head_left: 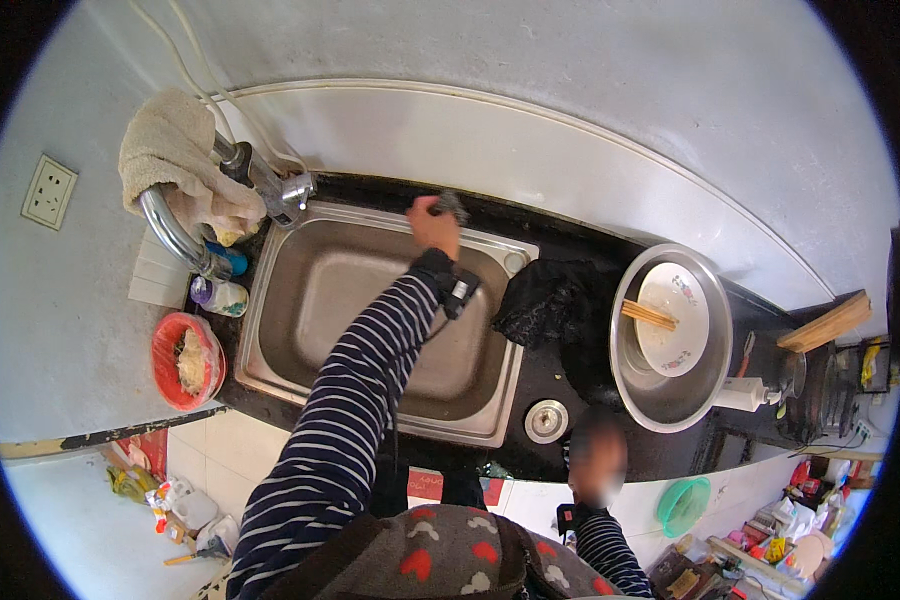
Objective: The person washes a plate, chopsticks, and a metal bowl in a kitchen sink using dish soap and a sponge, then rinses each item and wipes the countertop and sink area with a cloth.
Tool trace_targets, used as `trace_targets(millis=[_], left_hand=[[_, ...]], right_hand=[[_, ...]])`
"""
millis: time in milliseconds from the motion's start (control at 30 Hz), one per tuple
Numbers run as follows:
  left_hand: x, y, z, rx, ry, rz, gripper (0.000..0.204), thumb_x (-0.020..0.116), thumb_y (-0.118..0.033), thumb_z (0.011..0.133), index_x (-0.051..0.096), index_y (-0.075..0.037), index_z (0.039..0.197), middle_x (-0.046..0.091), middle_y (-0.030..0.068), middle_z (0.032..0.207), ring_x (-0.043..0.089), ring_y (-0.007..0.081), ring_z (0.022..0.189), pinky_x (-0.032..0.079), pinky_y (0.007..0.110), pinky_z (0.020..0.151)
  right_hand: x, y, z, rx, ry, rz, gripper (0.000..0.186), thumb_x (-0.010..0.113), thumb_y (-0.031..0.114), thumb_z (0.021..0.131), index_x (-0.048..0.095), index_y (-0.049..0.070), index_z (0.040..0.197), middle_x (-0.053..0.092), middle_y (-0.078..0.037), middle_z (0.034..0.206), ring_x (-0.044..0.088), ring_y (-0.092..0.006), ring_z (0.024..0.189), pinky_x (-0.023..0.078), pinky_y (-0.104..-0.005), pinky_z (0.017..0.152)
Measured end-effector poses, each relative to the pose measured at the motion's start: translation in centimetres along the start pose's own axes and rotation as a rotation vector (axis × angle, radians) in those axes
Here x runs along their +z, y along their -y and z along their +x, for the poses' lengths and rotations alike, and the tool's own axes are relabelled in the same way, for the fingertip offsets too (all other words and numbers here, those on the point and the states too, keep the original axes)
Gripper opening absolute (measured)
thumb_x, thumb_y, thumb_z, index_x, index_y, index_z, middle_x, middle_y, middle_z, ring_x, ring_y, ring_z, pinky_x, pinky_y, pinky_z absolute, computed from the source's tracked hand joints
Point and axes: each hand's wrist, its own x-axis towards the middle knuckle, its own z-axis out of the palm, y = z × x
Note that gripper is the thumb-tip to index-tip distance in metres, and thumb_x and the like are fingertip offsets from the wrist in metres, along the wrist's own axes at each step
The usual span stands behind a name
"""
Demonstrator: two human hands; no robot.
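Note:
My left hand (433, 230) reaches across the steel sink (320, 290) to its far rim. Its fingers are closed on a dark grey steel wool scrubber (451, 207), slightly smeared by motion. No water or dishes show in the part of the sink basin that I can see; my striped sleeve covers some of it. My right hand (598, 460) is at the counter's near edge, close to a round metal sink strainer (547, 421). Blur hides its fingers. A crumpled black cloth or bag (540, 302) lies just right of the sink.
A steel basin (622, 375) holds a white bowl (660, 345) with chopsticks (650, 316). At the left are a faucet (280, 195) draped with a towel (175, 150), a purple-white container (220, 297) and a lined red bin (170, 385). A wooden board (825, 322) stands far right.

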Motion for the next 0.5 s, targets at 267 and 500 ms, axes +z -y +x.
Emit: trace_targets(millis=[267, 500], left_hand=[[-1.6, 2.9, 4.8, -0.296, -0.030, -0.396, 0.030, 0.067, -0.001, 0.082, 0.060, -0.002, 0.111, 0.064, 0.0135, 0.097, 0.062, 0.0234, 0.084, 0.053, 0.040, 0.078], [3.3, -2.4, -3.0, -0.147, -0.026, -0.040, 0.023, 0.067, -0.001, 0.077, 0.062, -0.002, 0.099, 0.065, 0.0191, 0.098, 0.064, 0.0372, 0.093, 0.050, 0.044, 0.086]], right_hand=[[0.2, -0.4, -0.1, 0.020, -0.002, 0.002, 0.064, 0.044, 0.054, 0.091, 0.056, 0.008, 0.133, 0.050, -0.021, 0.135, 0.045, -0.0432, 0.126, 0.032, -0.0577, 0.103], [0.0, 0.1, -0.3, 0.027, -0.005, -0.015, 0.058, 0.050, 0.045, 0.086, 0.058, 0.008, 0.129, 0.051, -0.021, 0.134, 0.044, -0.0423, 0.128, 0.032, -0.0568, 0.103]])
